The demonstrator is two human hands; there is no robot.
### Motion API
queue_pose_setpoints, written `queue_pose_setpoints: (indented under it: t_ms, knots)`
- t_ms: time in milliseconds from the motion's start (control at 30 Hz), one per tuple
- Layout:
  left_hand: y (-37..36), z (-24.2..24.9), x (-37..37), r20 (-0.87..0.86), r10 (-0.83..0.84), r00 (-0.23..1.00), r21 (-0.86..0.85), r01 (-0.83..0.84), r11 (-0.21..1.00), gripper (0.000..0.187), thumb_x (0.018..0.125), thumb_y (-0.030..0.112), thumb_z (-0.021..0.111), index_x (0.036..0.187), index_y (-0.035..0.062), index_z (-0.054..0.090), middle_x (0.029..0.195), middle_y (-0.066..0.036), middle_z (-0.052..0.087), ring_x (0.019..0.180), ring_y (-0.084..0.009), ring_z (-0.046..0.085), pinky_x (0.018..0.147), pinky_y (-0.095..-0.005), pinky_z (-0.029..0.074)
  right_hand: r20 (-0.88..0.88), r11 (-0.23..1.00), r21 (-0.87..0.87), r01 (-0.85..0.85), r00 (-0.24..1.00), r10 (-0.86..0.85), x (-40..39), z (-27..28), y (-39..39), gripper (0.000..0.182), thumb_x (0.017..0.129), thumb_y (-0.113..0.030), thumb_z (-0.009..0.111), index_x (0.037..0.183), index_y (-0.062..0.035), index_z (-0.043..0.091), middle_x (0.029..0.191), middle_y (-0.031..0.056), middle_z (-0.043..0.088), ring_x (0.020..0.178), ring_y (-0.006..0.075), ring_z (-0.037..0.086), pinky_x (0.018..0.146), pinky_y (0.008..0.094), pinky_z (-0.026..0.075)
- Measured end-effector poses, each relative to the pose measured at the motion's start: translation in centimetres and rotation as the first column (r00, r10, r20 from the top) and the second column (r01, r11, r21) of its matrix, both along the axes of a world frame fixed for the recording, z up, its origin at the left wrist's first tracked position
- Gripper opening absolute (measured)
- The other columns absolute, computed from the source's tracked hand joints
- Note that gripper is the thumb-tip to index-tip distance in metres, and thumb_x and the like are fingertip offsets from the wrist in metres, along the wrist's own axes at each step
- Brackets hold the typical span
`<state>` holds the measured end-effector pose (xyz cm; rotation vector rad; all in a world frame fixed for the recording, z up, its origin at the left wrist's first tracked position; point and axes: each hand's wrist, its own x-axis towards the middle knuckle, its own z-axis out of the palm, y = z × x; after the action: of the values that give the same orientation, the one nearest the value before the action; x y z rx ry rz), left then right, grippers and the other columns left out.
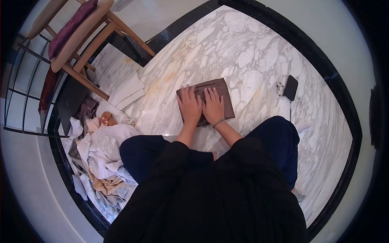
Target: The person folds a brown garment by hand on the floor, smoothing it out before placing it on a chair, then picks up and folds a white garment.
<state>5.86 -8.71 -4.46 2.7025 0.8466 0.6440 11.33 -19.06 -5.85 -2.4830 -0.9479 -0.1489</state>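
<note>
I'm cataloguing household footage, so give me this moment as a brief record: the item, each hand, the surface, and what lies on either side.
item: brown, roughly rectangular folded cloth
left hand: over the cloth's left part; fingers blurred
right hand: palm down on the cloth, thin bracelet at the wrist
surface: white, grey-veined marble floor
left side: jumbled heap of white and tan fabrics; wooden chair with purple cushion
right side: black rectangular phone-like device beside a small beaded loop
</note>
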Motion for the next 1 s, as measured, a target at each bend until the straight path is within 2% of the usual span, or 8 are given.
queue_pose_setpoints:
  t_ms: [67,200,267,367,467,633,833,1000]
  knots:
    - [-1.2,-2.4,0.0,0.006,-0.124,0.992,0.012,0.124,0.992,0.049,0.095,0.03,0.047,0.139,0.0088,0.046,0.154,-0.012,0.032,0.145,-0.031,0.023,0.115,-0.0611,0.011,0.178,0.997,-0.071,-0.006,0.984,0.018,0.6,-1.6,-0.2,0.06,0.093,-0.033,0.051,0.148,-0.0158,0.036,0.153,0.0076,0.034,0.144,0.0258,0.025,0.113,0.0626,0.017]
    - [-1.5,-4.2,-1.0,-0.14,-0.069,0.988,0.032,0.075,0.997,0.053,0.097,0.037,0.043,0.146,0.0157,0.04,0.157,-0.007,0.028,0.146,-0.0284,0.02,0.115,-0.0604,0.009,0.104,0.987,-0.149,-0.057,0.992,0.073,1.0,-3.5,-1.4,0.061,0.095,-0.039,0.047,0.15,-0.019,0.032,0.157,0.0044,0.027,0.146,0.0236,0.02,0.114,0.0628,0.009]
    - [-1.2,-4.4,-0.9,-0.121,-0.069,0.99,0.027,0.073,0.997,0.053,0.097,0.038,0.044,0.147,0.0184,0.04,0.157,-0.006,0.028,0.146,-0.0278,0.02,0.115,-0.0602,0.009,0.114,0.99,-0.138,-0.043,0.992,0.059,1.1,-3.9,-1.1,0.06,0.096,-0.042,0.045,0.15,-0.0203,0.033,0.158,0.0034,0.027,0.146,0.023,0.02,0.115,0.0611,0.007]
    - [-0.7,-4.5,-0.9,-0.1,-0.061,0.993,0.0,0.061,0.998,0.054,0.097,0.038,0.044,0.148,0.0201,0.039,0.158,-0.006,0.027,0.147,-0.0274,0.02,0.115,-0.06,0.01,0.089,0.995,-0.089,-0.043,0.995,0.051,1.6,-3.9,-1.1,0.061,0.096,-0.046,0.045,0.15,-0.0221,0.033,0.158,0.0032,0.026,0.147,0.0227,0.02,0.115,0.061,0.007]
    - [-0.3,-4.5,-1.0,-0.069,-0.051,0.996,-0.022,0.049,0.999,0.055,0.097,0.039,0.044,0.148,0.0205,0.038,0.158,-0.006,0.027,0.146,-0.027,0.021,0.115,-0.0598,0.01,0.096,0.997,-0.074,0.031,0.995,-0.024,2.7,-4.1,-1.6,0.062,0.096,-0.048,0.044,0.151,-0.0226,0.032,0.158,0.0029,0.025,0.147,0.0226,0.02,0.115,0.0607,0.008]
    - [0.4,-4.7,-1.6,-0.062,0.018,0.998,-0.036,-0.02,0.999,0.055,0.098,0.04,0.042,0.149,0.0205,0.036,0.158,-0.004,0.026,0.146,-0.0264,0.022,0.115,-0.0596,0.009,0.089,0.967,-0.167,0.193,0.98,-0.18,4.0,-3.9,-3.1,0.064,0.097,-0.052,0.041,0.152,-0.0224,0.028,0.16,0.0004,0.022,0.147,0.0232,0.017,0.115,0.0599,0.008]
    - [1.5,-5.6,-3.2,-0.113,0.128,0.985,-0.017,-0.13,0.991,0.055,0.1,0.04,0.038,0.15,0.0189,0.032,0.159,-0.002,0.025,0.147,-0.0253,0.018,0.115,-0.0606,0.006,0.026,0.971,-0.098,0.219,0.976,-0.217,4.1,-4.9,-4.4,0.069,0.097,-0.052,0.039,0.154,-0.018,0.022,0.161,0.0057,0.015,0.148,0.0235,0.012,0.116,0.0584,0.006]
    - [1.5,-6.2,-3.5,-0.07,0.239,0.968,-0.045,-0.243,0.969,0.054,0.102,0.037,0.036,0.15,0.0146,0.032,0.158,-0.006,0.026,0.147,-0.0265,0.019,0.115,-0.0612,0.006,0.013,0.933,-0.212,0.291,0.955,-0.295,2.5,-3.5,-5.1,0.073,0.097,-0.052,0.04,0.154,-0.012,0.021,0.161,0.0082,0.014,0.149,0.0234,0.01,0.116,0.0596,0.005]
